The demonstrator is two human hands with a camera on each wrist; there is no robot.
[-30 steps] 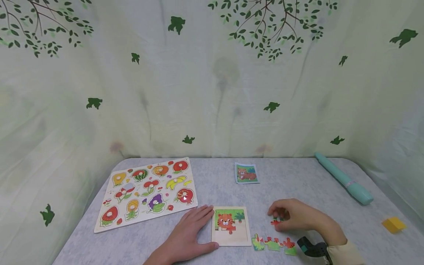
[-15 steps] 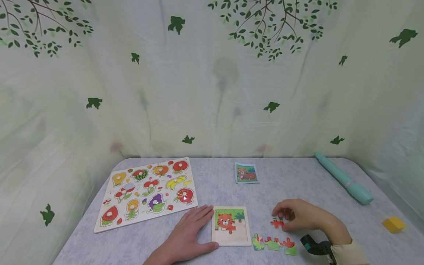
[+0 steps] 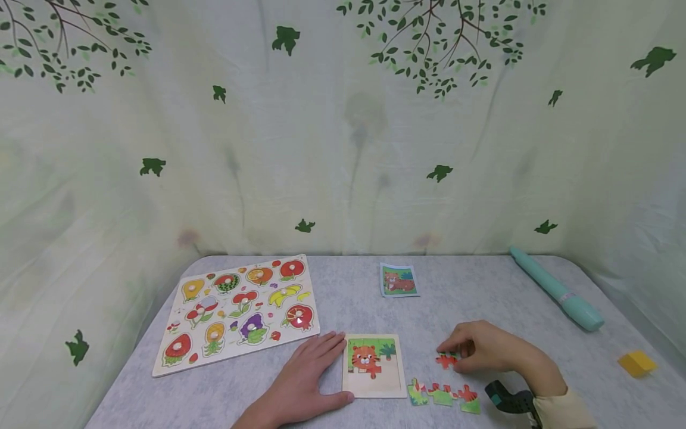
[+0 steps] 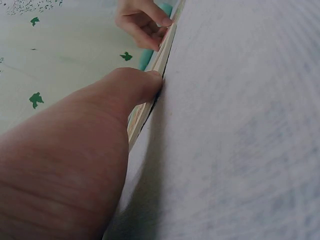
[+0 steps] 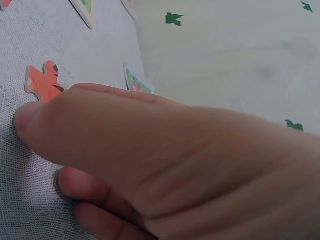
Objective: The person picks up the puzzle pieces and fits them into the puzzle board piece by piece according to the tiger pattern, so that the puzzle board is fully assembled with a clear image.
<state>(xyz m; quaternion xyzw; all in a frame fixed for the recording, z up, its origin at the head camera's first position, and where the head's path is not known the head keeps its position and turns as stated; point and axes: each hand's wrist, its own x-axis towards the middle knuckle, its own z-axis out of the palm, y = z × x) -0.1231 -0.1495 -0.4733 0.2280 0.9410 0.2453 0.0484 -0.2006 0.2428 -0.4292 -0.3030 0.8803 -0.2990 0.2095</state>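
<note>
My left hand (image 3: 306, 376) lies flat on the table, its fingertips and thumb at the left edge of a square wooden puzzle tray (image 3: 388, 388). A tiger's head and some green background are fitted in the tray's upper part. To the right of it, my right hand (image 3: 488, 350) pinches an orange-red jigsaw piece (image 3: 445, 361) with a little green on it, at the table surface. In the right wrist view, that jigsaw piece (image 5: 44, 84) sticks out beyond the thumb. Three loose jigsaw pieces (image 3: 442, 394) lie in a row below the right hand.
A fruit peg puzzle board (image 3: 268, 322) lies at the left. Behind the tray is a small picture card (image 3: 399, 281) of an animal. A teal pen-shaped object (image 3: 557, 292) lies at the back right, and a yellow block (image 3: 636, 364) near the right edge.
My right hand shifts a little right, then slightly back left, and the orange-red jigsaw piece is now more visible between its fingers. The left hand and tray stay put.
</note>
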